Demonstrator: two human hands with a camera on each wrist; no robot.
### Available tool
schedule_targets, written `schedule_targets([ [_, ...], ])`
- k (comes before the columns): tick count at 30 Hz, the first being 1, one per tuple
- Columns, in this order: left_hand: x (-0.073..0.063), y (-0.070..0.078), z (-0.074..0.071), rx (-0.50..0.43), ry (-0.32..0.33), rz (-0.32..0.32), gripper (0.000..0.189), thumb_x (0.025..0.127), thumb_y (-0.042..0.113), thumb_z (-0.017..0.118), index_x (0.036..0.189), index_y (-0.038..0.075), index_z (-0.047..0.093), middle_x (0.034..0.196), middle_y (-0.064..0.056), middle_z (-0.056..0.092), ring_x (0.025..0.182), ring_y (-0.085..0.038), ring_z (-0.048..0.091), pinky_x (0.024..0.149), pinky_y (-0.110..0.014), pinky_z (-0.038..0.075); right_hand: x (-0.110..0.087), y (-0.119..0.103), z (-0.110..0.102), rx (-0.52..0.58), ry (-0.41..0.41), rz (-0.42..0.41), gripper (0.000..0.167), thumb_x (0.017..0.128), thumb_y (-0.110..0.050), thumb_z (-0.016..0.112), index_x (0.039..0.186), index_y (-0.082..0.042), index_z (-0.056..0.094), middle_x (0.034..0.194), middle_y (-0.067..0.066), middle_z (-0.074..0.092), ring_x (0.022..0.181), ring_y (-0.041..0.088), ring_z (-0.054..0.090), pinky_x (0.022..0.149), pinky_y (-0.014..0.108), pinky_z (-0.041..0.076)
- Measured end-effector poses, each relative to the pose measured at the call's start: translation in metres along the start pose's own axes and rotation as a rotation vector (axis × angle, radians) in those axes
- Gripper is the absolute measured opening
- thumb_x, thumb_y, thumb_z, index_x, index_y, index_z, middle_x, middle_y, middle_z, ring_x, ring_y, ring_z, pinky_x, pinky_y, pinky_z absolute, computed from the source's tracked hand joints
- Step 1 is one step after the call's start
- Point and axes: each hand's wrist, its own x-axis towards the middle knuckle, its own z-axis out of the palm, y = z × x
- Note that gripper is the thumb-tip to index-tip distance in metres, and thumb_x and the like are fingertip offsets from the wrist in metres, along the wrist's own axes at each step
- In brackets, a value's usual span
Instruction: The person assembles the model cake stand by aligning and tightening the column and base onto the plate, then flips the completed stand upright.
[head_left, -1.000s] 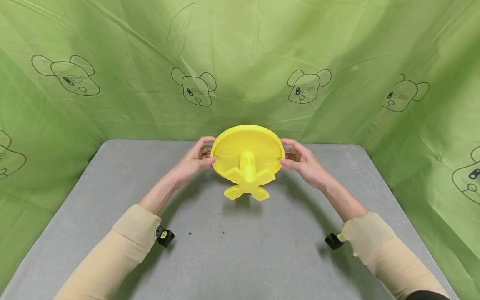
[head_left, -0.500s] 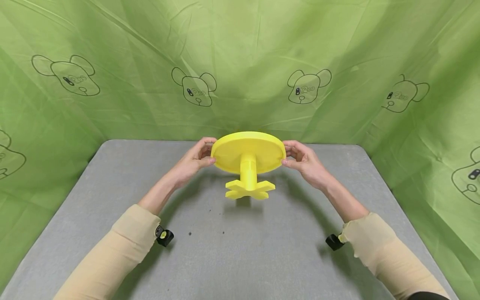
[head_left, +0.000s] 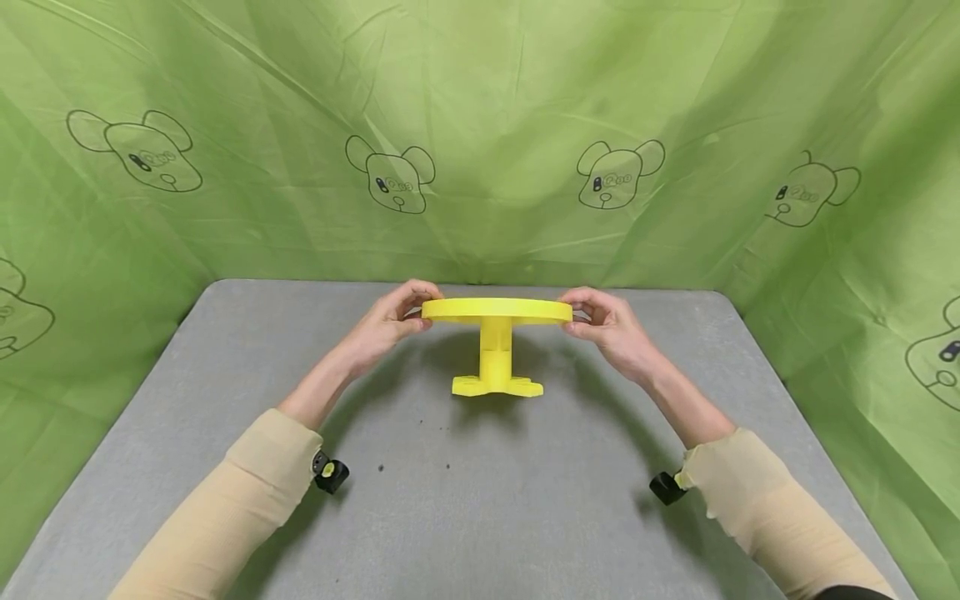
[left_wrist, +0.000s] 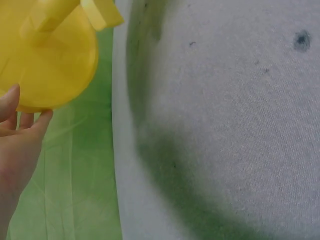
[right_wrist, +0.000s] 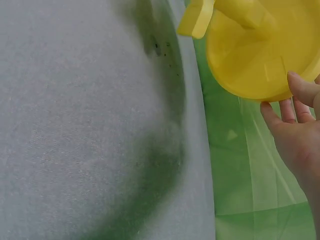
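Note:
A yellow pedestal stand [head_left: 496, 346] is held between both hands over the far part of the table. It has a round rimmed top, a thick stem and a cross-shaped foot, and stands upright, its top seen almost edge-on in the head view. My left hand [head_left: 382, 323] grips the left edge of the top, and my right hand [head_left: 611, 331] the right edge. Both wrist views look at the underside: the left thumb [left_wrist: 9, 102] lies on the lower face with fingertips at the rim, and the right thumb [right_wrist: 300, 87] does likewise.
A grey cloth-covered table [head_left: 487, 517] lies below, with small dark specks on it. Green fabric walls [head_left: 502, 83] printed with bear heads enclose the back and sides. Black wrist-worn devices [head_left: 330, 473] show at the sleeves.
The stand has tipped from showing its underside to nearly level, its far edge coming down. Both hands keep their grip at the rim, fingers slightly lower.

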Motion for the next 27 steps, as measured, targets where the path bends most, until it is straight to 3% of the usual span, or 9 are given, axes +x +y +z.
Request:
schedule_targets([
  [3, 0.001, -0.002, 0.001, -0.023, -0.013, 0.038, 0.040, 0.096, -0.017, 0.049, 0.131, 0.003, 0.055, 0.138, -0.007, 0.057, 0.128, -0.016, 0.058, 0.107, -0.029, 0.055, -0.001, 0.002, 0.000, 0.028, -0.004, -0.013, 0.040, 0.089, 0.018, 0.064, 0.117, -0.010, 0.072, 0.120, -0.002, 0.069, 0.108, 0.009, 0.068, 0.099, 0.022, 0.059],
  [9, 0.001, -0.005, 0.002, -0.014, -0.010, 0.057, 0.041, 0.093, -0.020, 0.046, 0.129, -0.002, 0.056, 0.143, -0.016, 0.056, 0.126, -0.015, 0.059, 0.104, -0.024, 0.055, -0.001, 0.007, 0.001, 0.088, -0.024, -0.050, 0.042, 0.086, 0.026, 0.058, 0.116, -0.001, 0.071, 0.127, 0.008, 0.064, 0.118, 0.013, 0.066, 0.107, 0.026, 0.056],
  [15, 0.002, -0.006, 0.006, -0.008, -0.004, 0.068, 0.043, 0.091, -0.023, 0.042, 0.128, -0.005, 0.056, 0.150, -0.021, 0.052, 0.136, -0.027, 0.055, 0.101, -0.021, 0.057, -0.002, 0.011, 0.002, 0.104, -0.024, -0.074, 0.045, 0.084, 0.029, 0.055, 0.112, -0.003, 0.071, 0.131, 0.020, 0.058, 0.121, 0.014, 0.064, 0.106, 0.026, 0.057],
  [20, 0.002, -0.009, 0.009, 0.013, 0.006, 0.106, 0.040, 0.091, -0.024, 0.042, 0.123, -0.006, 0.057, 0.149, -0.022, 0.054, 0.150, -0.031, 0.043, 0.114, -0.020, 0.048, -0.002, 0.014, 0.002, 0.099, -0.024, -0.085, 0.040, 0.085, 0.027, 0.058, 0.110, -0.001, 0.071, 0.130, 0.019, 0.059, 0.123, 0.014, 0.065, 0.107, 0.027, 0.056],
  [27, 0.005, -0.014, 0.012, 0.052, 0.018, 0.163, 0.032, 0.093, -0.022, 0.046, 0.116, -0.004, 0.060, 0.146, -0.019, 0.054, 0.157, -0.026, 0.033, 0.131, -0.036, 0.028, -0.002, 0.016, 0.003, 0.093, -0.020, -0.115, 0.032, 0.087, 0.024, 0.061, 0.106, 0.000, 0.070, 0.127, 0.010, 0.061, 0.128, 0.017, 0.060, 0.114, 0.026, 0.050],
])
